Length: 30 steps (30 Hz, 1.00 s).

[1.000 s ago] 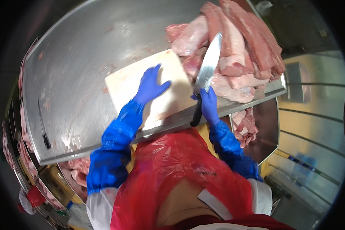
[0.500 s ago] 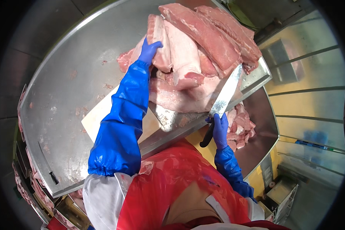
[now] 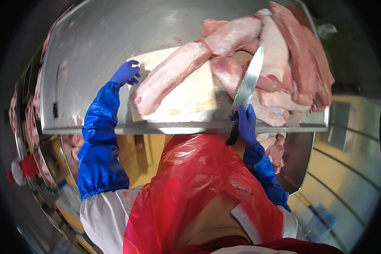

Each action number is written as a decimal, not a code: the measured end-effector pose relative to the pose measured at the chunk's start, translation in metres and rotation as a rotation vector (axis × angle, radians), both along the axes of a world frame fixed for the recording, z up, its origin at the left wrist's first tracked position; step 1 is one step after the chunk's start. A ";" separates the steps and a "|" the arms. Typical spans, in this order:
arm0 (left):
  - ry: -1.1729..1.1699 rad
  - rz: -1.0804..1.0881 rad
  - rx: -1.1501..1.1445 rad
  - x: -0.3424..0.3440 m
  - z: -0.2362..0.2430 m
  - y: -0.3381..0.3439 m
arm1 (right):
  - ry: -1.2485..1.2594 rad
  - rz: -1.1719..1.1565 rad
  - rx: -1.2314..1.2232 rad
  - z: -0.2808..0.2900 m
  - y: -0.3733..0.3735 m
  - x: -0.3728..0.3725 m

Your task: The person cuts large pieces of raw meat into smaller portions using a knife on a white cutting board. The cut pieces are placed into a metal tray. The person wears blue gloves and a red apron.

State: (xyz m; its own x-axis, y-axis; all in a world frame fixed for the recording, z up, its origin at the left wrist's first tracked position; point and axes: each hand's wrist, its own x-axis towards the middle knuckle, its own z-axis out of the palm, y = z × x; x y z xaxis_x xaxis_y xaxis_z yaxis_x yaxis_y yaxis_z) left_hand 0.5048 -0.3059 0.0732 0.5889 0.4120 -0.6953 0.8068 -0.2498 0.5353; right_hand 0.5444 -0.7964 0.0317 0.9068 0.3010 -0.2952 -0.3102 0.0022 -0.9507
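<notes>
A long pale pork loin [image 3: 173, 76] lies slantwise over a white cutting board [image 3: 194, 91] on the steel table. Beside its near left end is my left hand [image 3: 126, 73] in a blue glove, fingers apart and holding nothing. My right hand [image 3: 245, 122], also blue-gloved, grips the black handle of a long knife [image 3: 250, 78]. The blade points away from me, over the edge of a heap of meat slabs [image 3: 277, 55] at the right. One more meat piece [image 3: 235, 36] touches the loin's far end.
A sharpening steel [image 3: 56, 95] with a black handle lies at the table's left. The table's raised front edge [image 3: 156, 128] runs before my apron. Below it at right, a steel bin [image 3: 294, 163] holds meat trimmings [image 3: 274, 152]. More meat [image 3: 31, 122] sits in containers far left.
My left hand has left the heap and moved left; a loin now lies across the board. The view has turned and shifted. My right hand still holds the knife.
</notes>
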 end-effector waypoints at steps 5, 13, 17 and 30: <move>-0.563 -0.198 0.409 -0.141 -0.061 -0.010 | -0.316 0.340 -0.397 0.004 0.069 -0.003; -0.845 0.190 0.803 -0.183 -0.046 -0.042 | -0.761 0.534 -0.609 0.022 0.225 -0.054; -0.747 -0.157 0.815 -0.151 -0.024 -0.074 | -1.250 0.571 -0.946 -0.022 0.274 -0.048; -0.444 -0.369 0.952 -0.130 -0.045 -0.073 | -0.348 0.535 -0.647 -0.044 0.286 -0.055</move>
